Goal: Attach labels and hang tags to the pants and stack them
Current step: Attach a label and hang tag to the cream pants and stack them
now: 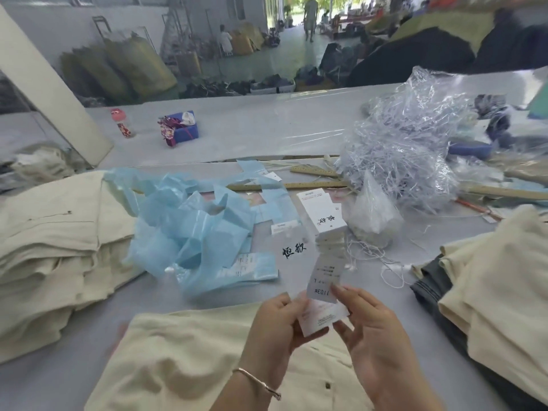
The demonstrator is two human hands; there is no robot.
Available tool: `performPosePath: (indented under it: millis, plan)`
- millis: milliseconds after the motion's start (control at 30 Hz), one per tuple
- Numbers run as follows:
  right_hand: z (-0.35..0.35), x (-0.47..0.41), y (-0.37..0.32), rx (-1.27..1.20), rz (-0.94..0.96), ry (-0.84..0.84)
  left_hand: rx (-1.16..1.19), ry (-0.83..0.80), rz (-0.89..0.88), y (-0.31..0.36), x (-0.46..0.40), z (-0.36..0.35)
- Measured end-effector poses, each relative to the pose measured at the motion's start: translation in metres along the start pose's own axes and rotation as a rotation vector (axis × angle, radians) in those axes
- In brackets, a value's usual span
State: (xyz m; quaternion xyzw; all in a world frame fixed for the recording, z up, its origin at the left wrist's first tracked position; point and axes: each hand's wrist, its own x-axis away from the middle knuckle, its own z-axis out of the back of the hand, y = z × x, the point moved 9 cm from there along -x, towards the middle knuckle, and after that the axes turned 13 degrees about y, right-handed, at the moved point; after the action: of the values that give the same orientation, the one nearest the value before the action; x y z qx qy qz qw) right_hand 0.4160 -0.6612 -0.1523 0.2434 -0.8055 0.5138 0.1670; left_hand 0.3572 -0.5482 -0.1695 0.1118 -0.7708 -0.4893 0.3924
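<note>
Both hands meet just above the near edge of the desk. Left hand grips a small stack of white hang tags from the left side, fingers curled around its edge. Right hand pinches a narrow white label against the top of that stack with thumb and forefinger; the label stands up away from the person and reads "1103#" near the fingers, with a lone "L" above it and finer print too small to make out. A thin metal bracelet circles the left wrist.

Directly beneath the hands lies a cream pair of pants, spread flat on the desk. Just beyond the label, a taller pile of white tags shows brush-style Chinese characters on its top card, and the same two characters appear in black on the desk surface beside it. Loose white strings trail to the right of that pile.

To the left sits crumpled light-blue backing paper, and further left a stack of folded cream pants. At right, another stack of cream pants rests over a grey garment. Behind, a heap of clear plastic strips and wooden rulers lie across the desk. A small bottle with a pink cap and a blue box stand well apart at the far left.
</note>
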Motion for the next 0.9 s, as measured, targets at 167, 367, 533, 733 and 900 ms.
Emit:
performPosePath:
  millis: [167,367,533,733,900]
  plan:
    - [0.013,0.022,-0.011,0.073,0.089,0.023,-0.111,-0.007,-0.201,0.004,0.036,0.000]
    - [0.030,0.035,-0.020,0.192,0.185,0.039,-0.059,-0.026,-0.186,0.000,0.060,-0.002]
    - [0.035,0.039,-0.024,0.191,0.192,0.041,-0.061,-0.064,-0.247,0.008,0.071,-0.007]
    - [0.032,0.042,-0.029,0.223,0.250,0.021,-0.074,-0.093,-0.286,0.011,0.075,-0.013]
    - [0.034,0.048,-0.034,0.288,0.412,0.062,-0.109,-0.099,-0.307,0.011,0.078,-0.014]
